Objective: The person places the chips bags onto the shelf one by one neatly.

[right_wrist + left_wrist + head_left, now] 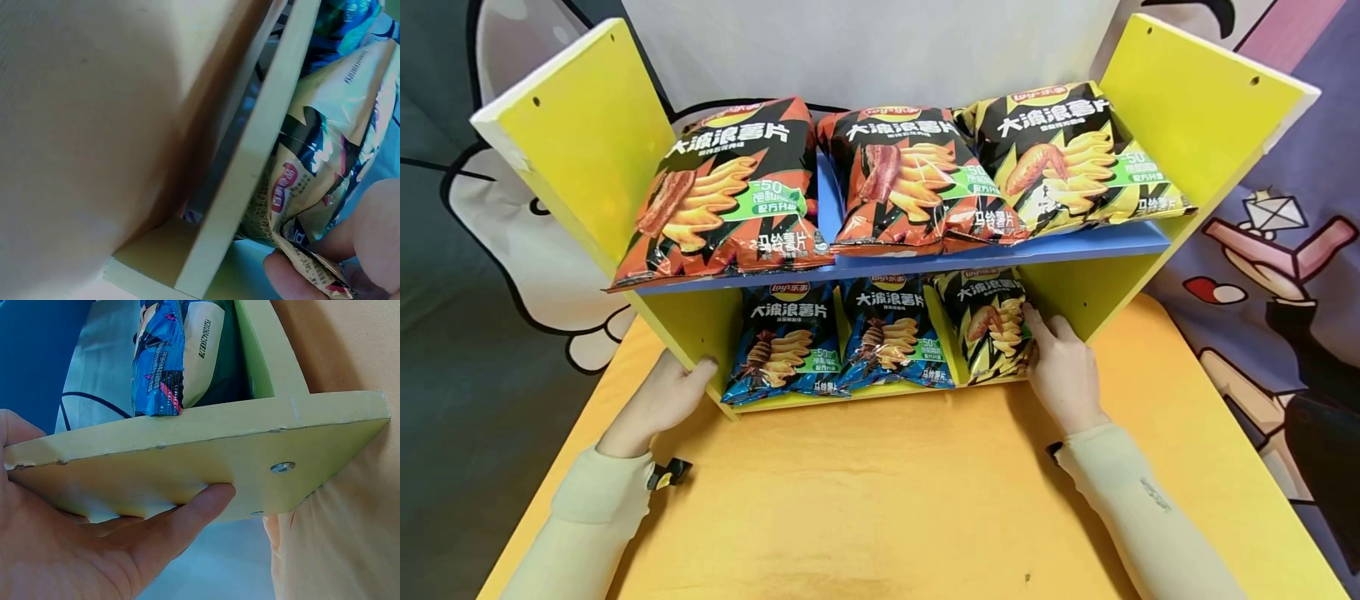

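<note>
A yellow shelf unit (673, 325) with a blue middle board (865, 265) stands on the orange-covered table. My left hand (677, 392) grips the edge of its left side panel (187, 434); in the left wrist view the fingers lie along the panel's outer face. On the lower level, at the right end, sits a yellow-and-black bag of potato chips (988, 321). My right hand (1063, 367) pinches the corner of that bag, which the right wrist view shows between thumb and fingers (290, 278). Two blue chip bags (790, 337) stand left of it.
On the blue board lean two red chip bags (722, 187) and a yellow one (1067, 158). Side panels (1210, 108) rise above them. Orange cloth (850, 500) covers the table in front; a white backdrop (880, 50) and cartoon-printed cloth (1262, 333) hang around.
</note>
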{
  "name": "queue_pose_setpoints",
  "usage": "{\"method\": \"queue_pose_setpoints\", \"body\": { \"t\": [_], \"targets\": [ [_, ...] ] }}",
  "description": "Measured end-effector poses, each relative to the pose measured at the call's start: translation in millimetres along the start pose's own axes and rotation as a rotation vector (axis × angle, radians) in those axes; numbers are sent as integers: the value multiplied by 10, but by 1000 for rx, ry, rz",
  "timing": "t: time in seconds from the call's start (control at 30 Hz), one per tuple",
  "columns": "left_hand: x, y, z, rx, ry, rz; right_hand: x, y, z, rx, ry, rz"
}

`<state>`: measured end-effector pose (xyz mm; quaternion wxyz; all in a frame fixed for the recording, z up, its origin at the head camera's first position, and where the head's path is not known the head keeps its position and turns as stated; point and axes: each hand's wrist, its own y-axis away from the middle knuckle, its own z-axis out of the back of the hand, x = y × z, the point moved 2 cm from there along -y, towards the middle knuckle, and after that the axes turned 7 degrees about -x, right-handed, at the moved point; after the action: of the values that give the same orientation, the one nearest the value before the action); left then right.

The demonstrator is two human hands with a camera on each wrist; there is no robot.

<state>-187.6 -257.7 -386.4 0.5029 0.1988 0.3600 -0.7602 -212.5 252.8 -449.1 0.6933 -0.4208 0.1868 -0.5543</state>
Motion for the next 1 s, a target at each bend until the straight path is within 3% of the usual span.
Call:
{"method": "queue_pose_setpoints", "body": {
  "t": [0.3, 0.63, 1.0],
  "targets": [
    [-7, -2, 12, 1, 2, 8, 9, 16, -22, 11, 9, 4],
    [5, -9, 14, 0, 11, -20, -13, 95, 22, 156, 73, 24],
    [11, -11, 11, 1, 9, -38, 10, 135, 116, 151, 79, 43]
  ]
}}
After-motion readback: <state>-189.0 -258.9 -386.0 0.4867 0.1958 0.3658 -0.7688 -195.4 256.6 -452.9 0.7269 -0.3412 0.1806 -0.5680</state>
